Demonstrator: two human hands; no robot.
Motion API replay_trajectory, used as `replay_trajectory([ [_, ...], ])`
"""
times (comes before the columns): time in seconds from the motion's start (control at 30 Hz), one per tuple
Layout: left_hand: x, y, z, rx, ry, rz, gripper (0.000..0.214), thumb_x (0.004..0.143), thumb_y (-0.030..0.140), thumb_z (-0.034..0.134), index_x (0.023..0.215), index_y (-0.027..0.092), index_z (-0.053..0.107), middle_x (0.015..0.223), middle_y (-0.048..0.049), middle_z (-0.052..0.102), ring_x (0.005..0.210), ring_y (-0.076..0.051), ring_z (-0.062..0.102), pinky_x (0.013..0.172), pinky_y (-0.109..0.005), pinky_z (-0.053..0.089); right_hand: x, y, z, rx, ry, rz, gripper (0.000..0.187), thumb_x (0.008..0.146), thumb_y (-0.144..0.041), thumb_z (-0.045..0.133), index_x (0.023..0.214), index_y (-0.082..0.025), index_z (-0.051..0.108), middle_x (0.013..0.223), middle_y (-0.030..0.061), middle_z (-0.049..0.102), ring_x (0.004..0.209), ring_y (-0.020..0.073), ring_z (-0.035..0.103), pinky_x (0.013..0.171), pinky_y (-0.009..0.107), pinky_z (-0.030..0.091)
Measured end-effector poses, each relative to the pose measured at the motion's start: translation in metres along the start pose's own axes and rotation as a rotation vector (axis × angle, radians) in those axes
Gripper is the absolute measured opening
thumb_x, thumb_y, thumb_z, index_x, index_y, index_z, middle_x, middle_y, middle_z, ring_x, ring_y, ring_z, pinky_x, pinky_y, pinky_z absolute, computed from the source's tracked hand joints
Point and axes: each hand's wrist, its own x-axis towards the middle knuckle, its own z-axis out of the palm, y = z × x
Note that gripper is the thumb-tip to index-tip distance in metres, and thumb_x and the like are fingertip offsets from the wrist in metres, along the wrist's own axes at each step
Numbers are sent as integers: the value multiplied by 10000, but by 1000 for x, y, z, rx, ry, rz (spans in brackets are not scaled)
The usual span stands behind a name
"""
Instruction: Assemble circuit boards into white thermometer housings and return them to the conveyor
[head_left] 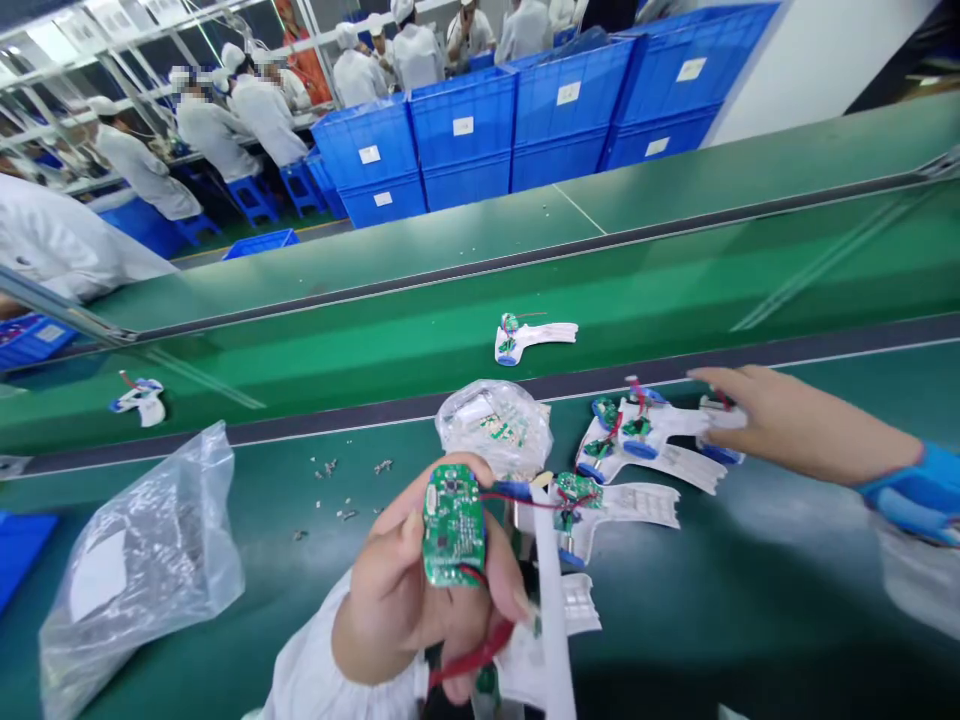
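Observation:
My left hand (420, 590) is closed on a green circuit board (454, 525), held upright between thumb and fingers. Red and dark wires lead from the board toward a narrow white plastic piece (553, 610), seen edge-on beside my fingers. A thick red cable (480, 655) runs below the palm. At the right, my right hand (739, 410) has its thumb and fingers around a white plastic housing (729, 420), with a blue disc below; the grip is partly hidden. Several white housings (675, 425) with green boards, blue discs and red wires lie left of it.
A clear bag of small parts (495, 425) stands behind my left hand. Another clear bag (150, 570) lies at left, near scattered small metal parts (326, 468). Single housings lie on the green belt (360, 350). Beyond are blue crates (465, 125) and seated people in white.

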Motion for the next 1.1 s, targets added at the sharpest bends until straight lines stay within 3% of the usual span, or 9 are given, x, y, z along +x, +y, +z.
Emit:
replay_trajectory([
  [0.07,1,2,3,32,87,33,263,922,306,404,1091,174,557,818,-86,726,351,-34,507,394,-129,448,-12,-30,-15,43,157,-100,394,719,-297,685,1090,-183,621,1007,194,672,810,271,648,622,365,487],
  [0.17,3,5,5,70,208,67,219,901,304,473,1026,181,604,809,-78,730,446,-68,599,447,-152,497,-34,-89,-33,369,301,-590,167,823,-276,584,988,-261,606,930,98,676,830,207,633,634,322,487],
  [0.23,3,5,6,95,251,81,212,896,303,490,1020,182,614,802,-76,729,480,-82,628,478,-170,515,-46,-131,-36,573,247,-870,191,828,-193,553,1011,-216,604,892,87,643,827,173,600,679,299,487],
  [0.3,3,6,7,118,262,104,209,898,295,497,1033,190,617,812,-72,731,508,-94,654,519,-185,533,-53,-164,-32,673,208,-945,180,821,-185,537,976,-186,629,828,59,603,772,145,562,698,292,464],
  [0.43,3,8,8,161,317,154,194,869,282,554,1024,203,638,843,-61,737,564,-124,682,516,-189,549,-54,-191,-17,612,246,-946,148,805,-180,512,831,-205,656,796,34,551,753,139,514,733,309,420],
  [0.57,6,9,7,201,353,138,174,851,309,580,968,209,662,753,-48,737,554,-142,685,498,-199,557,-52,-186,-7,549,375,-970,152,809,-195,530,870,-249,659,917,40,548,872,151,526,796,324,411],
  [0.83,6,8,1,170,383,57,237,833,358,608,999,197,659,631,-28,719,541,-148,690,496,-197,561,-47,-185,5,520,376,-1065,154,816,-160,508,757,-236,629,1222,57,518,1130,210,470,938,405,380],
  [0.97,6,9,3,391,462,184,186,826,304,626,990,223,657,802,-14,724,588,-123,674,547,-195,559,-40,-183,4,797,198,-1008,161,842,-151,481,715,-181,575,1183,102,540,1145,196,481,966,393,392],
  [1.1,1,8,7,771,575,317,232,833,250,616,1065,251,613,944,-21,681,802,-162,655,664,-224,552,-32,-183,-6,1172,58,-795,180,890,-172,451,736,-170,544,790,42,602,857,139,582,794,299,471],
])
